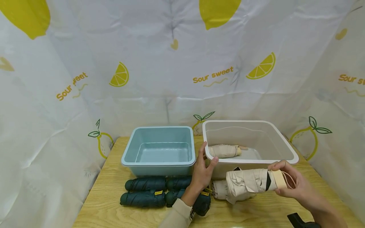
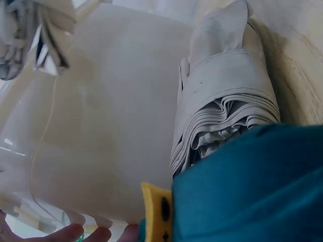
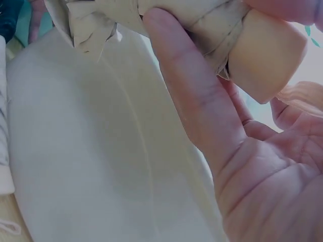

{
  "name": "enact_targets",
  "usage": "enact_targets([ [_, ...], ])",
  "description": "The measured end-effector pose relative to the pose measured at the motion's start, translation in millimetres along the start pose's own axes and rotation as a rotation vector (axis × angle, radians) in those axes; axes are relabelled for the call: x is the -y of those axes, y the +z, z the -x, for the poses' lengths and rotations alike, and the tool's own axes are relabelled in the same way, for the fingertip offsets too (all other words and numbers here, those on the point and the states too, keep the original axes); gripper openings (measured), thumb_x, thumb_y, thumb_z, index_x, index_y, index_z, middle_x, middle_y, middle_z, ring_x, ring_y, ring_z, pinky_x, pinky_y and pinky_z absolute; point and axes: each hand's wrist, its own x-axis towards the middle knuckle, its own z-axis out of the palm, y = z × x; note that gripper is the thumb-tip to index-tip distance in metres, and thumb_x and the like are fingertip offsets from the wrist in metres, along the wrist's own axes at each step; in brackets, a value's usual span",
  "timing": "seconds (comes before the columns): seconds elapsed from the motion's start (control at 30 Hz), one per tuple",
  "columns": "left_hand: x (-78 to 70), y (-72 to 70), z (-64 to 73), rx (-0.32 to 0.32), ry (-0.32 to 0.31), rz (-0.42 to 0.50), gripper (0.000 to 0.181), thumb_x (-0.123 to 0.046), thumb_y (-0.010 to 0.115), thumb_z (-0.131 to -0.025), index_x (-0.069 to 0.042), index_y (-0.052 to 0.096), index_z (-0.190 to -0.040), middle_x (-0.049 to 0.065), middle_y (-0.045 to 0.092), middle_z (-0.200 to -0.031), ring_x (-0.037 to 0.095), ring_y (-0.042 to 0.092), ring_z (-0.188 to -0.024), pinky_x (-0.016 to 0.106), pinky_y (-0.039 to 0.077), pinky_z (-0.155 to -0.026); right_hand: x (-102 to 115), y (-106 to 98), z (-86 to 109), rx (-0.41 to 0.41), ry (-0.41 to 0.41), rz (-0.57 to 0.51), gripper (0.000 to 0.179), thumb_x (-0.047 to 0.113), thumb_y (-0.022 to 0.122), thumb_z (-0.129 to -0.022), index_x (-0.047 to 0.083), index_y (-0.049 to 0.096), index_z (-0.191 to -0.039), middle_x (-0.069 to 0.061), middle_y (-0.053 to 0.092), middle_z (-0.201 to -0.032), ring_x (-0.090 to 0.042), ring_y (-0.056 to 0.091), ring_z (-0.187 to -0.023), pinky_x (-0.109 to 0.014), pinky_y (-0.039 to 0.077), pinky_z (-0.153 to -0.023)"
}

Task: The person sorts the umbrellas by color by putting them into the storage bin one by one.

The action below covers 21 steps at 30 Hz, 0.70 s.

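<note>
In the head view, the right hand pinches the umbrella by its pale handle, thumb below and fingers above. It lies nearly level in the air, at six o'clock from the white bin, handle toward three. It looks light, its cloth soft and loosely furled, likely to slip or flare; the stiff handle seems the surest hold. The right forearm slants toward ten. The left hand reaches up from six, fingers and thumb spread about the bin's eight-o'clock corner. A bin umbrella lies inside; dark umbrellas lie at eight, the blue bin at nine.

In the left wrist view, left fingertips touch the bin wall at seven o'clock; a table umbrella lies at two, apart from the raised one at ten.

In the right wrist view, the umbrella crosses the top, handle near one, a digit straight beneath its folds. Whether the cord circles a finger, I cannot tell.
</note>
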Motion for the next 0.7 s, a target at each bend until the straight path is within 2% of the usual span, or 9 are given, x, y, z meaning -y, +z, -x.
enact_targets([
  [0.07, 0.6, 0.0, -0.2, 0.003, 0.001, 0.002, 0.073, -0.044, 0.058, -0.101, -0.035, 0.020, -0.163, 0.011, 0.049, -0.150, 0.028, 0.054, -0.133, 0.053, 0.050, -0.100, 1.0, -0.7, -3.6, 0.010, -0.015, -0.035, 0.065, -0.033, 0.049, -0.080, 0.007, 0.047, -0.131, 0.003, 0.049, -0.140, -0.003, 0.056, -0.125, -0.022, 0.052, -0.091],
  [0.3, -0.1, -0.6, 0.2, 0.009, 0.004, 0.020, 0.072, -0.042, 0.058, -0.102, -0.035, 0.020, -0.163, 0.008, 0.048, -0.152, 0.026, 0.053, -0.134, 0.052, 0.049, -0.100, 4.8, -5.2, -18.6, 0.046, -0.138, -0.128, 0.066, -0.037, 0.045, -0.076, -0.003, 0.046, -0.133, -0.007, 0.049, -0.142, -0.011, 0.055, -0.131, -0.023, 0.052, -0.096],
  [0.43, -0.6, -0.7, 0.8, 0.007, 0.010, 0.017, 0.072, -0.042, 0.058, -0.102, -0.035, 0.020, -0.163, 0.008, 0.047, -0.152, 0.028, 0.052, -0.135, 0.055, 0.048, -0.101, 11.9, -7.0, -25.0, 0.036, -0.108, -0.101, 0.067, -0.035, 0.046, -0.078, 0.004, 0.048, -0.132, -0.004, 0.050, -0.140, -0.009, 0.054, -0.130, -0.022, 0.052, -0.094],
  [0.7, -1.3, -0.5, 1.3, 0.002, 0.014, 0.008, 0.073, -0.041, 0.059, -0.102, -0.034, 0.021, -0.163, 0.009, 0.048, -0.152, 0.028, 0.052, -0.135, 0.055, 0.048, -0.101, 26.6, -7.6, -37.2, 0.004, -0.069, -0.034, 0.065, -0.034, 0.047, -0.079, 0.007, 0.051, -0.130, 0.000, 0.051, -0.140, -0.006, 0.053, -0.129, -0.020, 0.052, -0.092],
])
